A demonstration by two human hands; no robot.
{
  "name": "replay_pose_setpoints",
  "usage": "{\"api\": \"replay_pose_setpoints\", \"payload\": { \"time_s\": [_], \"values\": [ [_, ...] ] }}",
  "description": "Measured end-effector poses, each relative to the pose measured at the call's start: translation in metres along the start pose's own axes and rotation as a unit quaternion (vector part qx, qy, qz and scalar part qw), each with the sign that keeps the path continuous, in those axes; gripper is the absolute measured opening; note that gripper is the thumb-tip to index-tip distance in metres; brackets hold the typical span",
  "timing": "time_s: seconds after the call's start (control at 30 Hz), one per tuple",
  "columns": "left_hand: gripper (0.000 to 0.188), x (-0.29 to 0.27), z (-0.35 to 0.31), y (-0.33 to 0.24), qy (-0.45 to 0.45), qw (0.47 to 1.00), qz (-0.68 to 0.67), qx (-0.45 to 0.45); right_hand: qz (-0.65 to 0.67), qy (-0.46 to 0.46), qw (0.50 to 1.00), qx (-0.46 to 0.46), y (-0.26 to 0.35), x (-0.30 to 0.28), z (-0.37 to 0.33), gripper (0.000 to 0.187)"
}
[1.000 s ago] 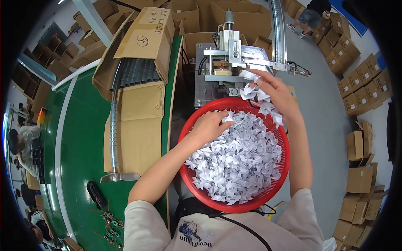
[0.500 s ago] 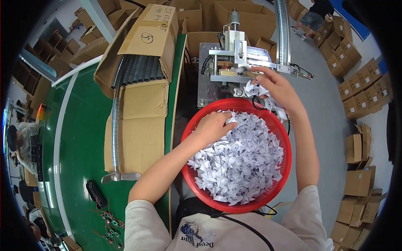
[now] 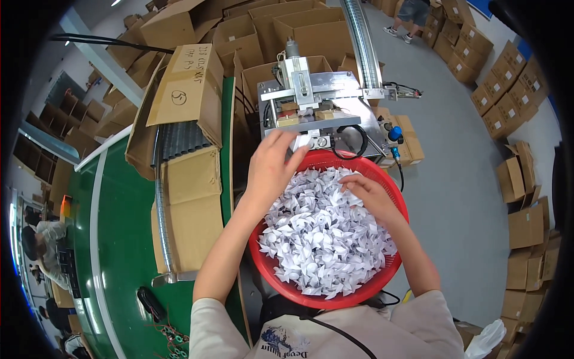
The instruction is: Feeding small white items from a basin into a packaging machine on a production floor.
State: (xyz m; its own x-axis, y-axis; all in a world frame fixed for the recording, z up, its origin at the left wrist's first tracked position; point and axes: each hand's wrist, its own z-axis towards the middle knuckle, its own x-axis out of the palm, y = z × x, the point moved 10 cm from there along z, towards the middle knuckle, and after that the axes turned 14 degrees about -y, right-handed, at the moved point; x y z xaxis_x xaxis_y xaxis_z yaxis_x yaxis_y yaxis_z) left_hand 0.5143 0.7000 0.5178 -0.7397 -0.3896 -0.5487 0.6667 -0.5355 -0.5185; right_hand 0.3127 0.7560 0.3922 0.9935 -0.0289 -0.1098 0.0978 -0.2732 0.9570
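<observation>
Folded white paper pinwheels (image 3: 320, 239) fill a red plastic basket (image 3: 402, 209) in front of my body. Just past its far rim, my left hand (image 3: 272, 167) pinches one of them between thumb and fingers, close to the front edge of a metal bench machine (image 3: 302, 90). My right hand (image 3: 373, 200) is low over the right side of the pile. Its fingers curl around a white paper piece among the others; its fingertips are partly hidden.
On the left, an opened carton (image 3: 191, 90) of grey tubes lies on a green table (image 3: 122, 239). A metal chute (image 3: 362, 48) rises behind the machine. A blue-capped air fitting (image 3: 394, 133) stands at its right. Stacked cartons (image 3: 505, 90) line the right wall. Another person stands far back.
My left hand has lifted from the pile toward the machine with a pinwheel. My right hand has come down from the machine into the basket. The view has shifted.
</observation>
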Motion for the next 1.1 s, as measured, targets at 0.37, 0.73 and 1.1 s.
{"api": "replay_pose_setpoints", "payload": {
  "time_s": [0.37,0.73,1.1],
  "values": [
    [0.029,0.032,0.043,-0.006,-0.064,0.982,0.123,0.131,0.015,0.012,0.999,0.028,-0.035,0.001,-0.007,0.025],
    [0.032,0.049,-0.045,-0.012,0.145,0.985,-0.011,-0.091,0.008,0.032,0.999,-0.023,-0.034,0.003,-0.007,0.023],
    [0.036,0.086,-0.105,-0.031,0.257,0.941,-0.204,-0.077,0.055,0.024,0.995,-0.074,-0.016,0.002,-0.014,0.022]
  ]
}}
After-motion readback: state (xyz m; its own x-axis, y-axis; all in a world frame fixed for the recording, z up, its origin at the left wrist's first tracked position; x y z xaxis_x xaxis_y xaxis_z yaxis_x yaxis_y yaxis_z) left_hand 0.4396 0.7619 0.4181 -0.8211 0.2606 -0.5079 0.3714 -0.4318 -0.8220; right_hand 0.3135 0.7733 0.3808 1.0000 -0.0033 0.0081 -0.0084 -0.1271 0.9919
